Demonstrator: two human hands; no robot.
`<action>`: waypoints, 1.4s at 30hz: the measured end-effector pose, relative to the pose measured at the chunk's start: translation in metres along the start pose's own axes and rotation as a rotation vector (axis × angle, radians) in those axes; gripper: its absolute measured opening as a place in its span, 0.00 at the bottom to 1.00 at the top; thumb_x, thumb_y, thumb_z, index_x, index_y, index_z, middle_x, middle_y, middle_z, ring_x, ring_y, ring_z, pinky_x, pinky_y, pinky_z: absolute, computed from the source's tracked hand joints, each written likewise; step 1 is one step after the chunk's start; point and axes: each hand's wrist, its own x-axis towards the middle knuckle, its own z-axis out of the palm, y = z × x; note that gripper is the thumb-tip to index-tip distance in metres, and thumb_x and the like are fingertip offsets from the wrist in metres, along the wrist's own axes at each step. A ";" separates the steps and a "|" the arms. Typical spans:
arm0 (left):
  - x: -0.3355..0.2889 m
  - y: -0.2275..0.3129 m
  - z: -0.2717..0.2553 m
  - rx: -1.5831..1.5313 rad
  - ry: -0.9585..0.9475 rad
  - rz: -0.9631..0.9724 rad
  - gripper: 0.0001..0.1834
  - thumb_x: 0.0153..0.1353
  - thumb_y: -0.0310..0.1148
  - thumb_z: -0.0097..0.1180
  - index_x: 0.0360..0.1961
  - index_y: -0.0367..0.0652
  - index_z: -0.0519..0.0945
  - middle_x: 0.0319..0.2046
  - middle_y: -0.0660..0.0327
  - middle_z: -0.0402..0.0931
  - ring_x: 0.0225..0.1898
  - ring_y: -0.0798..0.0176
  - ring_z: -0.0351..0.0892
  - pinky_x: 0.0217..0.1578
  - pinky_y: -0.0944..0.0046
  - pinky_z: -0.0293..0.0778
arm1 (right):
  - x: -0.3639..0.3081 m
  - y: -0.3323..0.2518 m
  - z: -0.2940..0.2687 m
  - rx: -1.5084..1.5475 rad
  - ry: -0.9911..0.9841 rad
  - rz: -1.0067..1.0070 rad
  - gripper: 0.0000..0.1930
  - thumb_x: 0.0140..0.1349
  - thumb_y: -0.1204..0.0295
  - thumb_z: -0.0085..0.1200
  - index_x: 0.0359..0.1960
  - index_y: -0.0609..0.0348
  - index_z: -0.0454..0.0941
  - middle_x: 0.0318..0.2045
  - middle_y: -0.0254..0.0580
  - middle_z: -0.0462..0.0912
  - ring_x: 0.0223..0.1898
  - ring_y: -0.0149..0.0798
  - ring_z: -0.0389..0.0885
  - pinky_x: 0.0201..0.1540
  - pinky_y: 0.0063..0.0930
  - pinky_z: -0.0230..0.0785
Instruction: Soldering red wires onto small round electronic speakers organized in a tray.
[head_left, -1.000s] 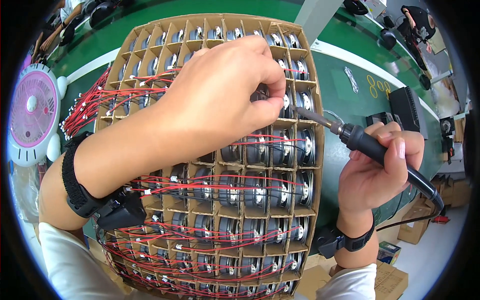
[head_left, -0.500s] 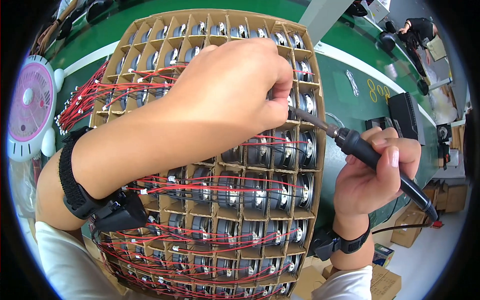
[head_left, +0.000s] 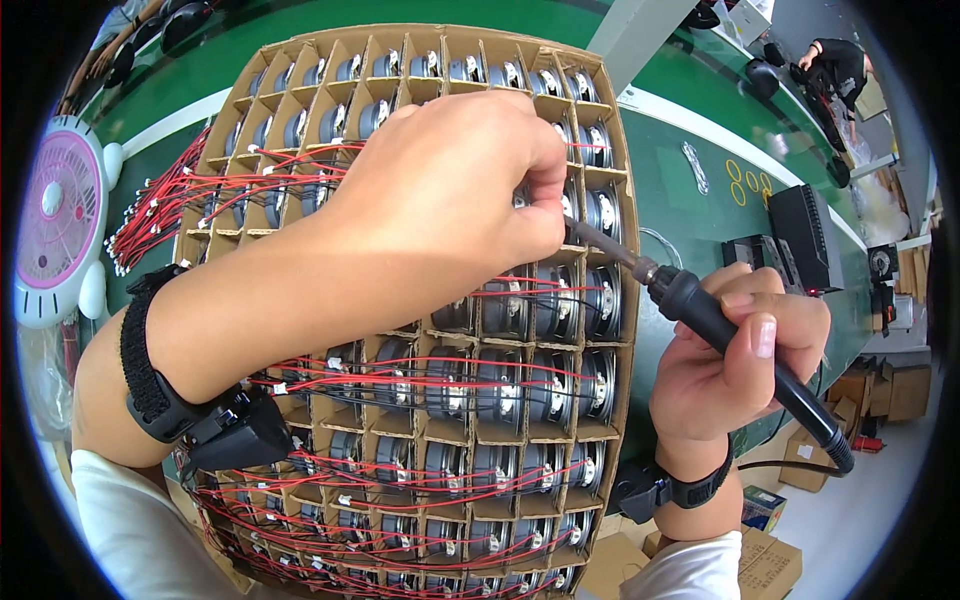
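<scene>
My right hand is wrapped round the black handle of a soldering iron, its metal shaft pointing up and left. The iron's tip ends beside the fingertips of my left hand, over a cell in the upper right of a cardboard divider box. My left fingers are closed in a pinch; whatever they hold is hidden behind the hand. Small round speakers stand on edge in the cells. Red and black wires with white plugs lie across the rows.
A pink and white fan stands at the left. Right of the box on the green table lie a white cable coil, yellow rings and a black box-shaped unit. Cardboard boxes sit below. Another person bends over at the far right.
The soldering iron and my right hand have shifted slightly left. My left hand stays pinched over the same area, and the whole view has moved a little.
</scene>
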 end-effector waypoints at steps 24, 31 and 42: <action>0.001 0.002 -0.001 -0.007 -0.001 0.033 0.05 0.47 0.25 0.58 0.23 0.35 0.76 0.25 0.55 0.71 0.29 0.57 0.73 0.31 0.62 0.69 | 0.008 -0.003 0.002 0.016 0.060 -0.067 0.07 0.63 0.71 0.39 0.29 0.61 0.63 0.17 0.39 0.65 0.14 0.29 0.60 0.19 0.20 0.58; 0.000 0.002 -0.001 -0.011 0.009 0.032 0.05 0.47 0.25 0.58 0.23 0.35 0.76 0.26 0.56 0.71 0.30 0.57 0.73 0.32 0.62 0.69 | 0.008 -0.001 0.001 0.001 0.076 -0.049 0.09 0.63 0.68 0.44 0.30 0.61 0.64 0.18 0.39 0.66 0.15 0.28 0.63 0.17 0.20 0.58; -0.001 0.008 -0.008 -0.131 0.032 -0.041 0.05 0.56 0.26 0.55 0.30 0.37 0.72 0.30 0.59 0.69 0.32 0.64 0.68 0.35 0.66 0.66 | 0.010 0.004 0.002 0.002 0.157 -0.010 0.10 0.60 0.67 0.47 0.30 0.61 0.64 0.20 0.39 0.69 0.16 0.30 0.67 0.15 0.19 0.61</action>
